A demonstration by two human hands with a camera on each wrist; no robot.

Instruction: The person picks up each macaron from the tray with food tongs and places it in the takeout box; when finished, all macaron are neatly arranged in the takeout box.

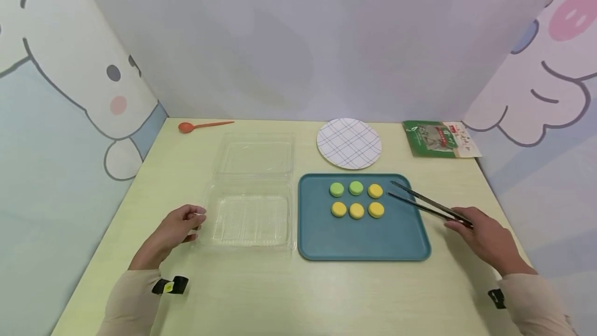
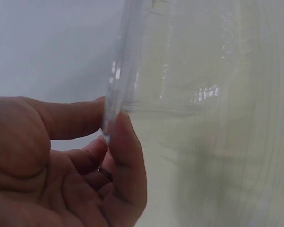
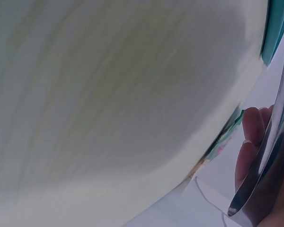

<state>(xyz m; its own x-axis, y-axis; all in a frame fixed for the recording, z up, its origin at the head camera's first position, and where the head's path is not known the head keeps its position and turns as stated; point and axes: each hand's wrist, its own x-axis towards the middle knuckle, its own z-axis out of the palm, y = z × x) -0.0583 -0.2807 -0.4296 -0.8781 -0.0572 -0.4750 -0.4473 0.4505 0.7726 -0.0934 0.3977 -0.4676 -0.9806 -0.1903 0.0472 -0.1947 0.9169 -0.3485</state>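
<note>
A clear plastic clamshell box (image 1: 252,222) lies with its lid folded back on the left of the table. My left hand (image 1: 174,229) is at its left edge; in the left wrist view, thumb and finger pinch the thin rim (image 2: 112,101). My right hand (image 1: 487,235) grips metal tongs (image 1: 436,205), whose bent end (image 3: 255,198) shows in the right wrist view. The tong tips are apart over the right part of a blue tray (image 1: 364,240), close to the yellow macarons. On that tray are two green macarons (image 1: 337,189) and several yellow macarons (image 1: 356,211) in two rows.
Behind the tray is a white plate (image 1: 349,143) with blue lines. A green food packet (image 1: 438,139) lies at the back right, and an orange spoon (image 1: 185,127) at the back left. Walls with cartoon figures enclose the table (image 1: 298,294) on three sides.
</note>
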